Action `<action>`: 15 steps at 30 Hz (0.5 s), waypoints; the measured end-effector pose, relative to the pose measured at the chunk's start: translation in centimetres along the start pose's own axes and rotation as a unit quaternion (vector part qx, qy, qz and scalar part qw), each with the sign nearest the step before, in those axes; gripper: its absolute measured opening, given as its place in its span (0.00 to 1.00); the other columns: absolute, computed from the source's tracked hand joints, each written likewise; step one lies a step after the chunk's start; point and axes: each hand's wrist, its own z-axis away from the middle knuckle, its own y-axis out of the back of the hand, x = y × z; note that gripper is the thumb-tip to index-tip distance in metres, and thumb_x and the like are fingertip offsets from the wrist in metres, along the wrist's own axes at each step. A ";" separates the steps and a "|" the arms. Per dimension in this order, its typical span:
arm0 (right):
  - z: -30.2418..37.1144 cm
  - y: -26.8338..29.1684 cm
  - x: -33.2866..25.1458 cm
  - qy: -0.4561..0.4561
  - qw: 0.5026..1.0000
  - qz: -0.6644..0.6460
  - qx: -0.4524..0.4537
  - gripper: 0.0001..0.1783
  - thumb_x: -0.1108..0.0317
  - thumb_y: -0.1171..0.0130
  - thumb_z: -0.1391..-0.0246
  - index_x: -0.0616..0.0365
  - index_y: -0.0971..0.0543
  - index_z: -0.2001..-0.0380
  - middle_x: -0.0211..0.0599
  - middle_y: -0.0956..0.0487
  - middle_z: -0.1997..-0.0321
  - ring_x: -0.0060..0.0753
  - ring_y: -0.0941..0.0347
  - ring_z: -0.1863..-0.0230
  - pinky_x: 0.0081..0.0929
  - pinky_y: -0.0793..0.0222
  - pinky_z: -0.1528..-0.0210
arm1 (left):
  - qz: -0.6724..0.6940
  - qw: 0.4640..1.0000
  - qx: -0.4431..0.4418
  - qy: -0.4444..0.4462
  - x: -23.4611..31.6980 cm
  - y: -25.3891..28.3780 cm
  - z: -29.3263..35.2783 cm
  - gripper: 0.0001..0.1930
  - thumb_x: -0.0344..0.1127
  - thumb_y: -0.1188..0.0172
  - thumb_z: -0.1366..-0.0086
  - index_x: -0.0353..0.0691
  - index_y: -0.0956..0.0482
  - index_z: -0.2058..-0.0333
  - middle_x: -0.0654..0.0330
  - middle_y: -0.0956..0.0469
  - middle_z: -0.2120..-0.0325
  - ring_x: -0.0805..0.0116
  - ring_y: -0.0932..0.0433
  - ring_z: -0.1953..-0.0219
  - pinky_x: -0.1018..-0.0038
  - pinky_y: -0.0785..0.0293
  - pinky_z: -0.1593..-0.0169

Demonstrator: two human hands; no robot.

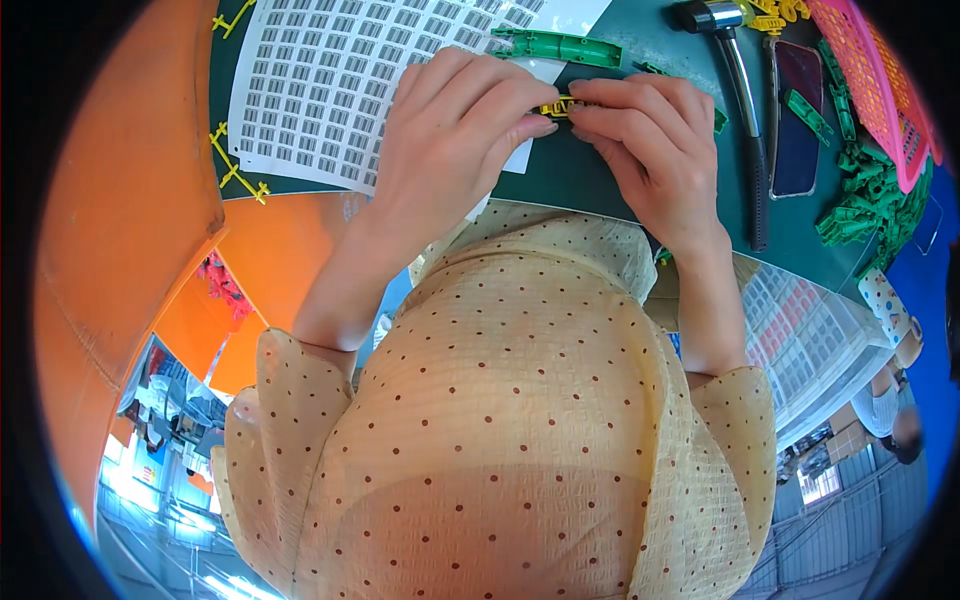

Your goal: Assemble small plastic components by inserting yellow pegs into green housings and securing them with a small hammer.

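Observation:
Between both hands is a small yellow plastic part [563, 106], its ends pinched at the fingertips. My left hand [455, 125] is closed on the left end, over the edge of a white printed sheet [310, 95] covered in rows of small labels. From the other side my right hand [655, 140] grips the right end with thumb and fingers. Just beyond the hands lies a long green plastic piece [565, 47]. More green bits show partly behind my right hand. The fingers hide much of the yellow part.
On the dark green table, a hammer [740, 90] lies right, beside a phone [797, 115] with a green piece on it. Further right are a pink basket [880, 95] and a heap of green parts [875, 195]. Yellow sprue pieces [232, 165] lie along the left edge.

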 end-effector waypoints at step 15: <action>-0.2 -0.2 -0.2 0.006 1.000 -0.002 0.011 0.12 0.73 0.33 0.62 0.52 0.20 0.69 0.23 0.19 0.60 0.32 0.28 0.60 0.28 0.39 0.54 | 0.010 1.000 -0.006 0.009 -0.1 0.3 -0.1 0.16 0.28 0.29 0.54 0.41 0.20 0.65 0.62 0.21 0.70 0.63 0.26 0.67 0.73 0.30 0.64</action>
